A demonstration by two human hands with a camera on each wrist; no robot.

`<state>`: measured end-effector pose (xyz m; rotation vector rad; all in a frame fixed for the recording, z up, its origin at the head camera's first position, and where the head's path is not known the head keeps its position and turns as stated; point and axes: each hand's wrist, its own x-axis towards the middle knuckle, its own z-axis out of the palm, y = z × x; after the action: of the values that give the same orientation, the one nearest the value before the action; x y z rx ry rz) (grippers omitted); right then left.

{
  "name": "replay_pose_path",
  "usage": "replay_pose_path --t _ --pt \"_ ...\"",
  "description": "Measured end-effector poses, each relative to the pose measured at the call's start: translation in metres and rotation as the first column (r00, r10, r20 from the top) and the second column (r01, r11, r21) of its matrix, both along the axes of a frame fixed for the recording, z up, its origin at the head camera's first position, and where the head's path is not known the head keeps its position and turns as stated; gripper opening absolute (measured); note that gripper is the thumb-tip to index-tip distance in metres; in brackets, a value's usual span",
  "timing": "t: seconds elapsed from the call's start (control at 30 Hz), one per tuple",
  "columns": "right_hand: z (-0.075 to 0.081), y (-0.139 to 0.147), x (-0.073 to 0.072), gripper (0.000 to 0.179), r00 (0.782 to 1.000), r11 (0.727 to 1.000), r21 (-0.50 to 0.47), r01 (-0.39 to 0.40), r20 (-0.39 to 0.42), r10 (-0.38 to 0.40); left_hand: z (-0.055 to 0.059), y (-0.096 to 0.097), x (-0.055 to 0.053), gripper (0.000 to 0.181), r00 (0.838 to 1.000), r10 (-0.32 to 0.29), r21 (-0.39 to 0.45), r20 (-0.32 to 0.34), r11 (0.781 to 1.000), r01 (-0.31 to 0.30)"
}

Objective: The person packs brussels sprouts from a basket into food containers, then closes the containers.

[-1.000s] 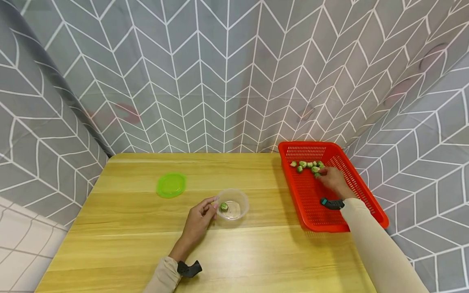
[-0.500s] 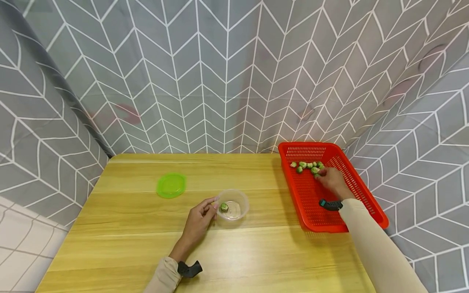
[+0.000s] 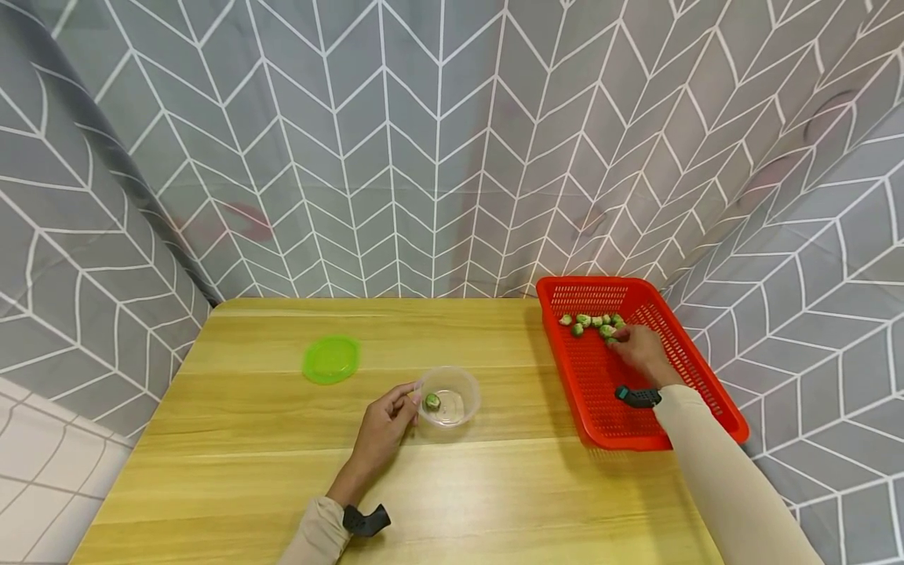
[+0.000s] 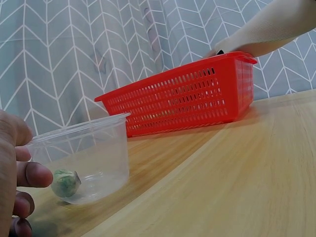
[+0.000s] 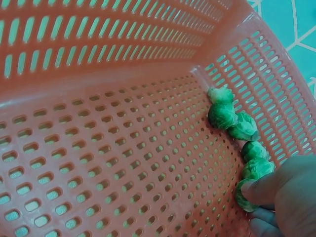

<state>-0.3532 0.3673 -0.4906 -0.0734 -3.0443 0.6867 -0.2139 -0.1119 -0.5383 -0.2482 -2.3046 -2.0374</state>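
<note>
A clear round plastic tub [image 3: 466, 396] stands on the table, with one Brussels sprout [image 3: 432, 402] at the left of its floor. My left hand [image 3: 381, 428] grips the tub's left side near the rim; in the left wrist view its curled fingers [image 4: 37, 174] lie against the wall. On the right, my right hand [image 3: 641, 349] reaches into a red perforated basket [image 3: 586, 392]. There it pinches a Brussels sprout [image 5: 243, 196] between thumb and fingers, the far fingers partly hidden. Several more sprouts [image 5: 222, 115] lie in a row along the basket's far wall.
A green lid [image 3: 330, 359] lies flat on the wooden table [image 3: 268, 439], left of the tub. Grey patterned curtains [image 3: 410, 157] hang behind and at both sides. The basket's raised wall [image 4: 173, 98] stands to the right of the tub.
</note>
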Motion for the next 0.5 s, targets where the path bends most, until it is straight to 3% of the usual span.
replay_pose_path --t 0.5 --pt "0.0041 -0.0037 0.0002 0.035 0.999 0.998 -0.050 0.030 -0.017 -0.031 0.0009 -0.0017 0.0003 0.031 1.000 -0.017 0.001 -0.005 1.000 0.017"
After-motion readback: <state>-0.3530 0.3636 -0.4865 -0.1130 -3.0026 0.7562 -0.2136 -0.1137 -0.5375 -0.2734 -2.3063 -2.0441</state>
